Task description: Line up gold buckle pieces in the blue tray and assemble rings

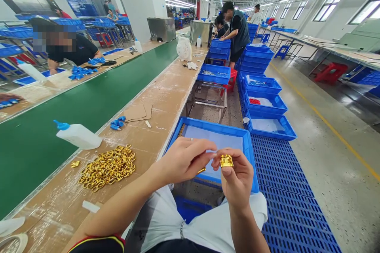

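Observation:
My right hand (237, 174) pinches a small shiny gold-coloured piece (227, 161) between thumb and fingers, above a blue tray (247, 142) by my lap. Close beside it, my left hand (190, 158) is closed, its thumb and forefinger brought together near the fingers of my right hand. What that pinch holds, if anything, is hidden. Under its curled fingers a gold bit (201, 170) shows; I cannot tell whether it is held or lies in the tray. A heap of gold rings (108, 168) lies on the bench at left, with one loose gold piece (75, 164) beside it.
A white bottle with a blue nozzle (78, 135) lies near the green conveyor belt (133, 75). Small blue parts (118, 123) and cardboard sheets (138, 112) are on the bench. Stacked blue trays (267, 120) stand at right. Co-workers are across the belt and farther ahead.

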{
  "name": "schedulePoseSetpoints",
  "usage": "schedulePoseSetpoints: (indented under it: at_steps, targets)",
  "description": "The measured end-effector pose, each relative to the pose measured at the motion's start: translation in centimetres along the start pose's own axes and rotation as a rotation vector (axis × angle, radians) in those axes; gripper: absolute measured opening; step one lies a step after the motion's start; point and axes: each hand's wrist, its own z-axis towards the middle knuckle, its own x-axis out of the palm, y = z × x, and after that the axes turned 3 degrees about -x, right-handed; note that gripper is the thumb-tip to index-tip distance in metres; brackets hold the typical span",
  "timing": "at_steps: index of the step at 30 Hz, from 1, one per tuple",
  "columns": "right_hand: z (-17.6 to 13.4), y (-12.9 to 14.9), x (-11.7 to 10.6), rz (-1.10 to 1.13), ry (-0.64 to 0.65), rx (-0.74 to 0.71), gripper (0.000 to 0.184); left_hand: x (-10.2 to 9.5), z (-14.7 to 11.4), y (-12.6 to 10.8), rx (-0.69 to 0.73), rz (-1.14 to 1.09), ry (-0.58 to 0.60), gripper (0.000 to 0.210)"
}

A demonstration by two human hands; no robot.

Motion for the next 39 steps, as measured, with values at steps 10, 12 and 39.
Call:
schedulePoseSetpoints:
  at_steps: [10,12,39]
  targets:
    - [-1.4,0.5,0.0,0.146,0.082,0.118,0.019,1.6,-0.4,0.0,-0.130,0.027,-0.160,0.019]
    - [-1.8,0.6,0.1,0.140,0.084,0.085,0.020,2.1,-0.6,-0.1,-0.131,0.066,-0.201,0.022]
    - [-1.8,-0.4,0.2,0.147,-0.027,-0.082,0.031,5.5,-0.7,-1.3,-0.093,-0.132,-0.410,0.050]
